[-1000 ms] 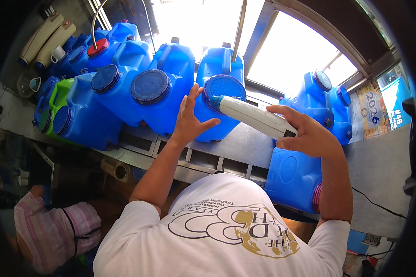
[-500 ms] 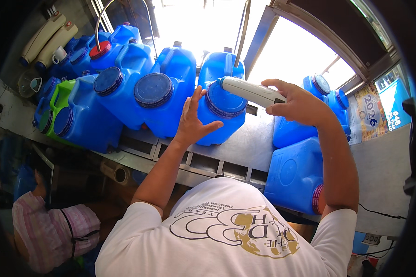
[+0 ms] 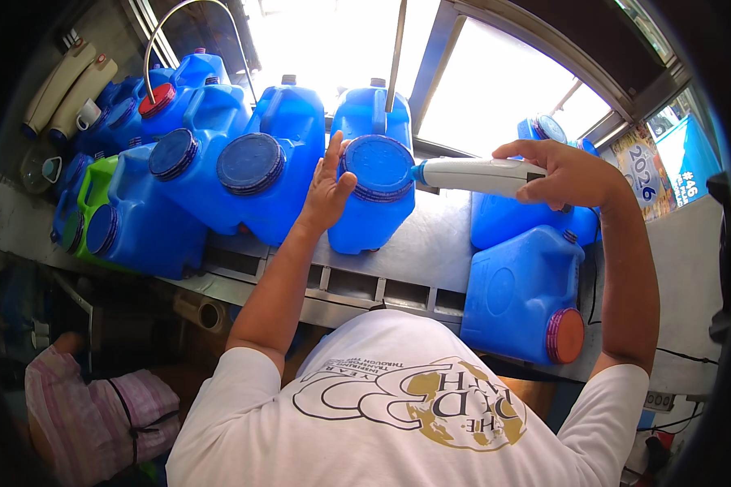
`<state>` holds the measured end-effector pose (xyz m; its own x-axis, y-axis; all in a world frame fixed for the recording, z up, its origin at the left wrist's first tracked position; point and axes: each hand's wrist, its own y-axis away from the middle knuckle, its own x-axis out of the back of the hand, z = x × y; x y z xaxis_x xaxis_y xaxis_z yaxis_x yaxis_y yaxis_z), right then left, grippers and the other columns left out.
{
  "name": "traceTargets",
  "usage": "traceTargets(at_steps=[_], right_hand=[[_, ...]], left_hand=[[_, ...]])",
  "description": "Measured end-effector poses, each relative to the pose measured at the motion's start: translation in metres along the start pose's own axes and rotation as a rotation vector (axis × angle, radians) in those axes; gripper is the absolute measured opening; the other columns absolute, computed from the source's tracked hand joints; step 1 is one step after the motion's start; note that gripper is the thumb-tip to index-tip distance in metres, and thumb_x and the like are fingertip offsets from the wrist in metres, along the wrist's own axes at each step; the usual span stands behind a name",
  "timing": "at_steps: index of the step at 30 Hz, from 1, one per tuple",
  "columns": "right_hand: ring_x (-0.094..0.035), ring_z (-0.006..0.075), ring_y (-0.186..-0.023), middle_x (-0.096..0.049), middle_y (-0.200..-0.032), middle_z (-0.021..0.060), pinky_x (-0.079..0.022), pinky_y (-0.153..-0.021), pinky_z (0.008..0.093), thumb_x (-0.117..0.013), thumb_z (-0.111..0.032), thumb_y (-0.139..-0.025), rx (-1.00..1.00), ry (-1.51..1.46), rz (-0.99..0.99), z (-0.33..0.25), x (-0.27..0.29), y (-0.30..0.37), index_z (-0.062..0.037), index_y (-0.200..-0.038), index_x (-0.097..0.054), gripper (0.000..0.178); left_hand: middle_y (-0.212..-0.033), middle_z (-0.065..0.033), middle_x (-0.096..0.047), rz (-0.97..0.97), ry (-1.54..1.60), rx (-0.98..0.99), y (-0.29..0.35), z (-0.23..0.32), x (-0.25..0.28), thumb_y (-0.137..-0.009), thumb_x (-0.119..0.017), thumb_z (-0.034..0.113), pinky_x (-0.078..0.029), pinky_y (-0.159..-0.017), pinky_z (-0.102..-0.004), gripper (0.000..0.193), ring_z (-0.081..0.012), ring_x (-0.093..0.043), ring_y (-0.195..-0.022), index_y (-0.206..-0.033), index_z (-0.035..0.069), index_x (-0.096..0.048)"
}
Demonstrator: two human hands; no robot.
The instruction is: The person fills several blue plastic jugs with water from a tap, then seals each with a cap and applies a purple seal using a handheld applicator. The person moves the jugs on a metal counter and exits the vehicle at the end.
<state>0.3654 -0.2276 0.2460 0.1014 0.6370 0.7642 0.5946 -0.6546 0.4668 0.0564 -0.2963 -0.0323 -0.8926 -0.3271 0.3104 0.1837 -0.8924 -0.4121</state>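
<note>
A white heat gun (image 3: 475,176) with a blue nozzle is in my right hand (image 3: 573,174). My fingers wrap its rear end. The nozzle points left, close to the right side of the round blue lid (image 3: 379,162) on a blue water jug (image 3: 371,223). A printed plastic band runs round the lid's edge. My left hand (image 3: 326,191) is raised at the lid's left side, fingers stretched up and thumb apart, holding nothing. Whether it touches the lid I cannot tell.
Several more blue jugs (image 3: 296,195) and a green one (image 3: 97,191) crowd the metal counter (image 3: 430,252) to the left. A blue jug with an orange cap (image 3: 520,292) lies at right. Curved metal pipe (image 3: 150,49) rises behind. Another person's striped clothing (image 3: 97,406) shows lower left.
The heat gun has swung from over the lid's top to its right side, as my right hand moved right. My left hand has shifted slightly left, along with the whole view.
</note>
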Motion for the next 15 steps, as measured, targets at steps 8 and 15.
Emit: traceTargets(at_steps=[8, 15], right_hand=[[-0.061, 0.017, -0.081, -0.066, -0.102, 0.012, -0.051, -0.071, 0.0283, -0.072, -0.014, -0.072, 0.054, -0.17, -0.015, 0.026, -0.028, 0.021, -0.0136, -0.141, -0.053, 0.072], [-0.062, 0.013, -0.083, -0.064, -0.098, 0.0076, -0.052, -0.076, 0.0286, -0.074, -0.007, -0.078, 0.034, -0.52, 0.024, 0.081, -0.089, 0.027, -0.0109, -0.144, -0.049, 0.071]], left_hand=[[-0.147, -0.019, -0.047, 0.089, 0.072, 0.075, 0.005, 0.014, 0.011, -0.088, -0.037, 0.081, -0.027, -0.116, -0.0481, 0.097, -0.0343, -0.037, -0.141, -0.155, 0.011, -0.029], [-0.134, -0.0143, -0.059, 0.149, 0.046, -0.032, 0.001, 0.002, 0.0, -0.089, -0.038, 0.081, -0.034, -0.112, -0.0446, 0.095, -0.0297, -0.048, -0.132, -0.152, 0.01, -0.036]])
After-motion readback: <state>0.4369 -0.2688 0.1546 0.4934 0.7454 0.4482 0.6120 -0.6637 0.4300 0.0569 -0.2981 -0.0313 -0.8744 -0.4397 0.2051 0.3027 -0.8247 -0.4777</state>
